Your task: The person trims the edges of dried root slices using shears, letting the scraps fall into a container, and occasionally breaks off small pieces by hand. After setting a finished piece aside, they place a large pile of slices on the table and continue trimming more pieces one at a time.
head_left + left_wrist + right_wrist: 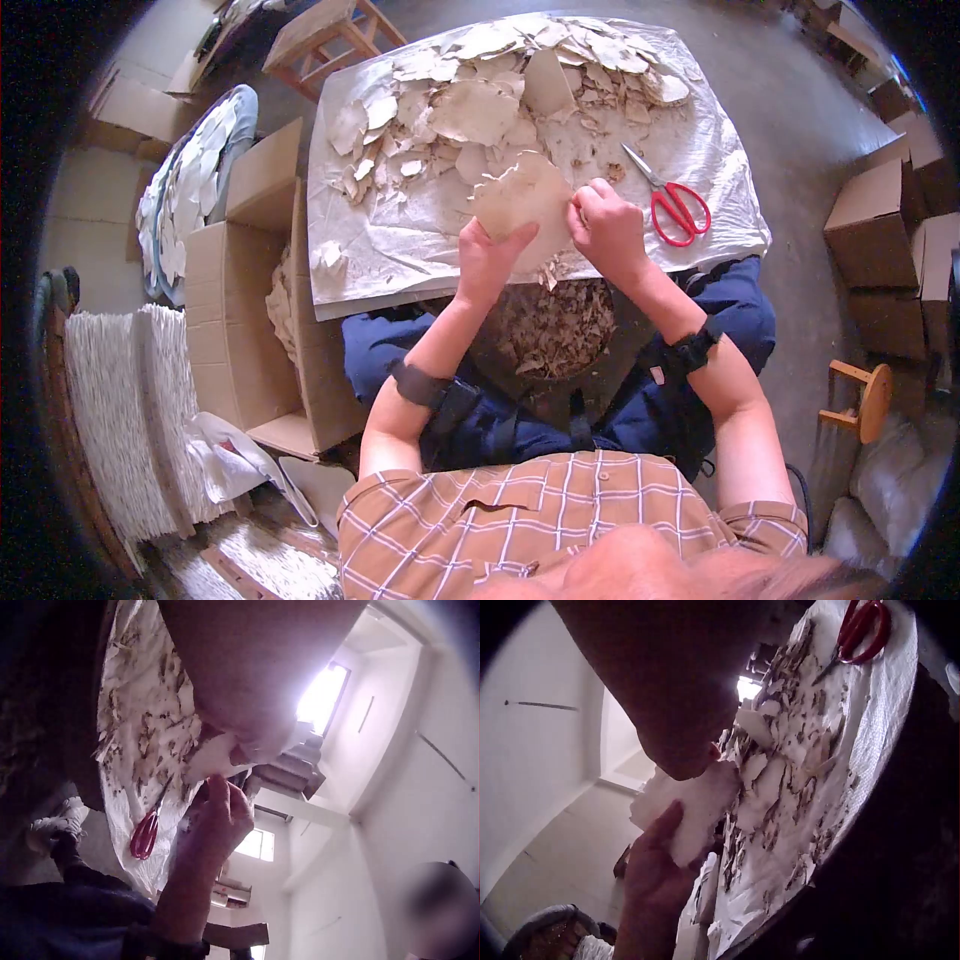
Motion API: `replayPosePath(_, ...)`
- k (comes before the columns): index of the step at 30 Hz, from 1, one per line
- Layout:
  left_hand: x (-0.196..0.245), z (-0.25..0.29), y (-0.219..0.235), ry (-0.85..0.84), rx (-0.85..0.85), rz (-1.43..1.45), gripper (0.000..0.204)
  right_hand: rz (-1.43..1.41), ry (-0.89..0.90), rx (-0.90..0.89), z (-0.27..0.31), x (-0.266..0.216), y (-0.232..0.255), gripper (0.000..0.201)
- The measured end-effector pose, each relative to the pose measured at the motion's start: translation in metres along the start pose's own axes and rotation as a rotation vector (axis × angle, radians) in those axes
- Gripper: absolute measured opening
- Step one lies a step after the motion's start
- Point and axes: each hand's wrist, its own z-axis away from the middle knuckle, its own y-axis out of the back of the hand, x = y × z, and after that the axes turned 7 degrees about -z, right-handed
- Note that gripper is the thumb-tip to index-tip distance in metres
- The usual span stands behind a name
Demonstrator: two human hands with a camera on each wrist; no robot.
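While both hands hold up one big dry sheet [522, 200] over the near edge of the table [400, 290], the job looks like picking little bits off its rim. The left hand [487, 262] has its thumb and fingers curled round the bottom left of the sheet. The right hand [606, 228] pinches the sheet's right edge with its fingertips closed tight on it.

To do this well, I think the left hand should keep the sheet still and flat. The right hand should pull off only small pieces, close to the pinch. The sheet looks thin and crumbly, so a hard tug could crack it right across.

Under the hands sits a bowl of scraps [553, 325] on the person's lap. It looks best to keep the sheet over that bowl, so the bits drop in and not on the floor.

More pale sheets lie in a pile [500, 90] on the far side of the white cloth [400, 235]. Red scissors [675, 205] lie just to the right of the right hand, near enough to grab for a tough spot. A cardboard box [240, 300] stands left of the table.
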Motion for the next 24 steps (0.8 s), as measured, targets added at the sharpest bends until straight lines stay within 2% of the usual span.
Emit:
replayPosePath(2, 0.003, 0.0, 0.0, -0.053, 0.011, -0.098, 0.031, 0.064, 0.038, -0.009, 0.0, 0.004, -0.003, 0.013)
replayPosePath(4, 0.005, -0.001, 0.003, 0.062, -0.003, 0.086, 0.036, -0.588, -0.307, -0.081, -0.003, 0.008, -0.002, 0.01)
replayPosePath(5, 0.004, -0.004, 0.005, 0.062, -0.003, 0.087, 0.036, -0.588, -0.308, -0.081, -0.003, 0.01, 0.001, 0.01)
replayPosePath(7, 0.002, -0.008, 0.008, 0.151, -0.136, 0.492, 0.04, -1.228, -0.798, -0.181, -0.008, 0.001, 0.014, 0.009)
replayPosePath(8, 0.002, -0.008, 0.008, 0.152, -0.132, 0.492, 0.04, -1.375, -0.854, -0.161, -0.008, -0.001, 0.013, 0.01)
replayPosePath(9, 0.002, -0.007, 0.005, 0.197, -0.146, 0.565, 0.042, -1.376, -0.856, -0.162, -0.008, -0.001, 0.013, 0.01)
replayPosePath(11, 0.002, -0.007, 0.003, 0.243, -0.162, 0.639, 0.043, -1.602, -1.048, -0.164, -0.009, -0.001, 0.015, 0.008)
replayPosePath(15, -0.004, -0.012, 0.007, 0.23, -0.181, 0.667, 0.041, -1.485, -1.02, -0.196, -0.014, -0.007, 0.018, 0.008)
replayPosePath(17, -0.006, -0.012, 0.01, 0.219, -0.171, 0.634, 0.041, -1.075, -0.823, -0.237, -0.017, -0.012, 0.021, 0.013)
replayPosePath(18, -0.006, -0.011, 0.011, 0.205, -0.161, 0.611, 0.041, -1.076, -0.825, -0.237, -0.015, -0.009, 0.018, 0.013)
replayPosePath(20, -0.007, -0.009, 0.011, 0.195, -0.15, 0.588, 0.041, -0.774, -0.386, -0.185, -0.009, 0.001, 0.008, 0.019)
replayPosePath(24, -0.011, -0.006, 0.017, 0.216, -0.163, 0.58, 0.041, -0.645, -0.271, -0.187, -0.009, -0.002, 0.013, 0.015)
